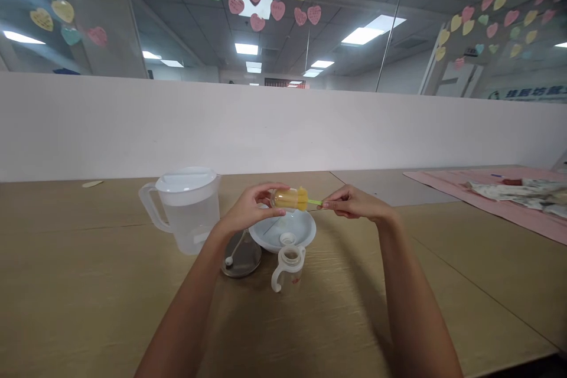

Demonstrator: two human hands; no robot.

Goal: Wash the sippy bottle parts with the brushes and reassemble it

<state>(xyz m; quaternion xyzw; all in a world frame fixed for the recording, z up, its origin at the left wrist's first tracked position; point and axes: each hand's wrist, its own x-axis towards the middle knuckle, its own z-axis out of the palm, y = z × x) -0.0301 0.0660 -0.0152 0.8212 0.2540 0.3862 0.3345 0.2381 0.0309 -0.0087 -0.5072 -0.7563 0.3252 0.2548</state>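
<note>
My left hand [253, 208] holds a small clear bottle [280, 198] on its side, thumb below and fingers above. A yellow sponge brush [302, 198] sits partly inside the bottle, its frilled end showing at the mouth. Pinched in the fingers of my right hand [352, 202] is the brush's thin green handle. Beneath the bottle stands a white bowl [309, 230] with a white ring-shaped piece [287, 238] in it. Closer to me is a translucent collar with handles [291, 255]; what lies under it is hard to make out.
Left of the bowl lies a round metal dish [241, 260] with a thin tube ending in a white knob [229, 261]. A translucent lidded pitcher [190, 212] stands farther left. Pink cloth [447, 183] with fabric pieces covers the far right. A low white wall [266, 130] borders the table's back.
</note>
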